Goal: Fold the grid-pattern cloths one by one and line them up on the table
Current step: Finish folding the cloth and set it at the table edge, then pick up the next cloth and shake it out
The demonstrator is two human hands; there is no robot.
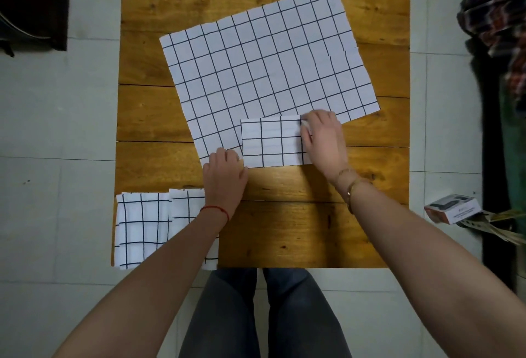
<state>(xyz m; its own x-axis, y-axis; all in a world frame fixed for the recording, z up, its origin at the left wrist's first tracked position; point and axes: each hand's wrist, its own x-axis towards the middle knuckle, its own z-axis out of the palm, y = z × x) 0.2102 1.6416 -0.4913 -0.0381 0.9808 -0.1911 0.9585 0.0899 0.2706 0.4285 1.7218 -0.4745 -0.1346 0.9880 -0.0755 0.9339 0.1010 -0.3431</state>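
Note:
A large white cloth with a dark grid (264, 67) lies spread flat and askew across the wooden table (299, 229). On its near edge sits a small folded grid cloth (270, 141). My right hand (323, 138) pinches that folded cloth at its right end, fingers curled over the far right corner. My left hand (225, 175) grips the cloth edge at the folded piece's near left corner. Two folded grid cloths, one at the corner (141, 227) and one beside it (186, 207), lie side by side at the table's near left; my left forearm hides part of the second.
The table stands on a tiled floor. A small box (452, 211) and papers lie on the floor at the right, patterned clothing (498, 16) at the far right, a dark bag (31, 7) at the far left. My legs are under the near edge.

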